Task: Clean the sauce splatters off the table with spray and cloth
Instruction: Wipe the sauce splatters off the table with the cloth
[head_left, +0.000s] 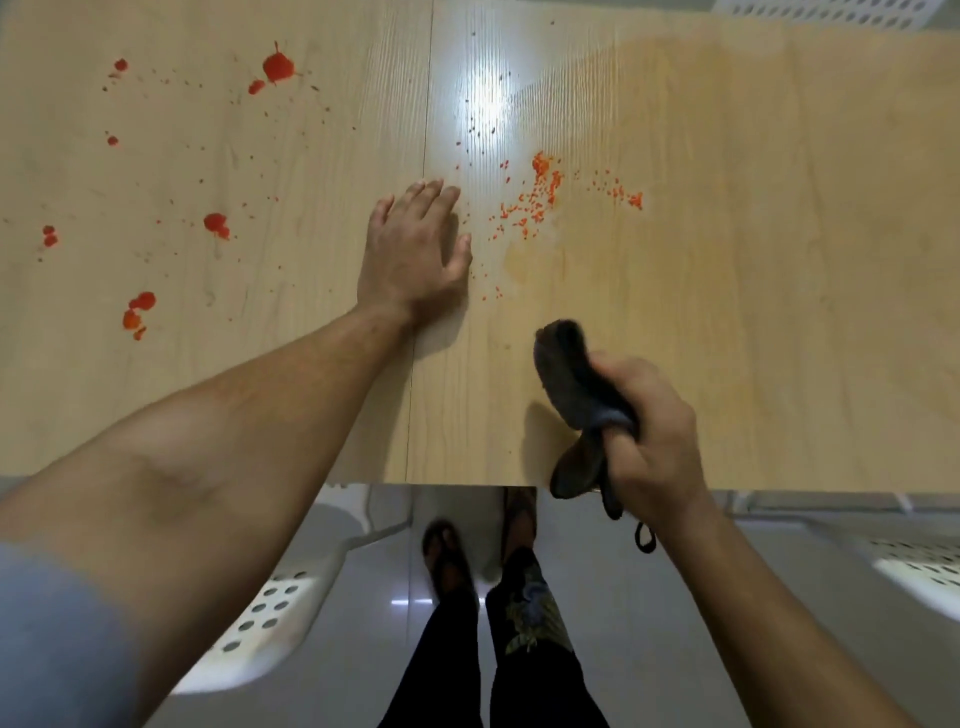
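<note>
A light wooden table (727, 291) carries red sauce splatters: big blobs (278, 67) on its left half and a smeared patch of small orange-red flecks (540, 197) right of the middle seam. My left hand (415, 249) lies flat, palm down, on the table beside the flecks, holding nothing. Near the front edge my right hand (649, 431) grips a bunched dark grey cloth (576, 384), lifted just above the surface. No spray bottle is in view.
White perforated chairs stand below the table's front edge at the left (270, 613) and right (919, 566). My legs and feet (467, 597) stand on the grey floor. A wet sheen (779, 130) covers the table's right half.
</note>
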